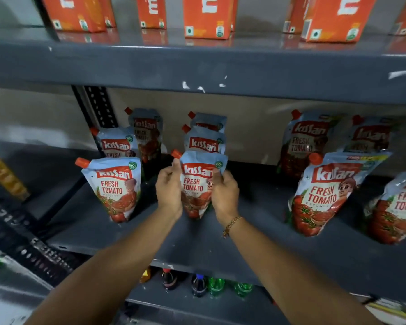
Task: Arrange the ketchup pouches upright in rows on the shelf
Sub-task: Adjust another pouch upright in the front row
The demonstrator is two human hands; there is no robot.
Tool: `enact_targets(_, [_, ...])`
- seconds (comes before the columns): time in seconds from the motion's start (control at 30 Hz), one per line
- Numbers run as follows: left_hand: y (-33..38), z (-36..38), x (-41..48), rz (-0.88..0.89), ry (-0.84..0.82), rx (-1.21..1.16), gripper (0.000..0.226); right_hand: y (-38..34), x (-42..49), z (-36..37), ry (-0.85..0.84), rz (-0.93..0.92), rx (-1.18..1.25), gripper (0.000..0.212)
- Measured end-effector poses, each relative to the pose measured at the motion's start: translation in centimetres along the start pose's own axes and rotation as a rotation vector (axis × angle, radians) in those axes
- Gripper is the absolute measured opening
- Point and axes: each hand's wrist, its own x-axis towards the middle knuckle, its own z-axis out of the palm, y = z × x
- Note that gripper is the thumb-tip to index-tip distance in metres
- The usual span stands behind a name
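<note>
Far left, beyond the upright, an orange-yellow packet (pixel 4 174) is seen leaning, blurred.

Left row: three Kissan ketchup pouches are stood one behind another on the grey shelf (pixel 197 245). The front pouch (pixel 114 188) is upright on its gusset, spout cap to the upper left, label outward. This is probably the pattern being followed.

Centre row: the front centre pouch (pixel 198 184) is held from both sides. The left hand (pixel 169 186) is closed on its left edge just below the red cap; the right hand (pixel 223 191), a bracelet (pixel 231 225) at the wrist, is closed on its right edge with the thumb over the label. A two-sided hold is judged to keep the soft pouch from slumping while its base is settled. Two more pouches (pixel 205 137) are stood directly behind it.

Right: four or so pouches are seen tilted and less evenly lined; the nearest large one (pixel 326 193) leans left. Straightening is judged still to be needed there.

Above, orange cartons (pixel 208 17) are ranked; below, bottle tops (pixel 198 285) show.
</note>
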Motion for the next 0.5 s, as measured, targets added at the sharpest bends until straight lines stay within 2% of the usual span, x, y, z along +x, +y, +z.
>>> enact_targets(0.27, [0.0, -0.6, 0.1, -0.036, -0.106, -0.036, 0.021, 0.9, -1.4, 0.9, 0.115, -0.043, 0.025, 0.028])
enact_targets(0.33, [0.1, -1.3, 0.0, -0.068, -0.16, -0.023, 0.025, 1.2, -1.9, 1.7, 0.198, -0.022, 0.08, 0.03])
enact_targets(0.4, [-0.2, -2.6, -0.3, -0.087, -0.168, 0.029, 0.033, 1.5, -2.9, 2.5, 0.366, -0.038, 0.115, 0.032])
enact_targets(0.47, [-0.3, -4.5, -1.0, -0.083, -0.084, 0.1, 0.025, 1.8, -4.7, 3.9, 0.46, -0.078, 0.206, 0.015])
enact_targets(0.5, [-0.5, -5.6, -1.5, -0.075, -0.028, 0.133, 0.025, 1.8, -5.7, 4.7, 0.417, -0.087, 0.243, 0.006])
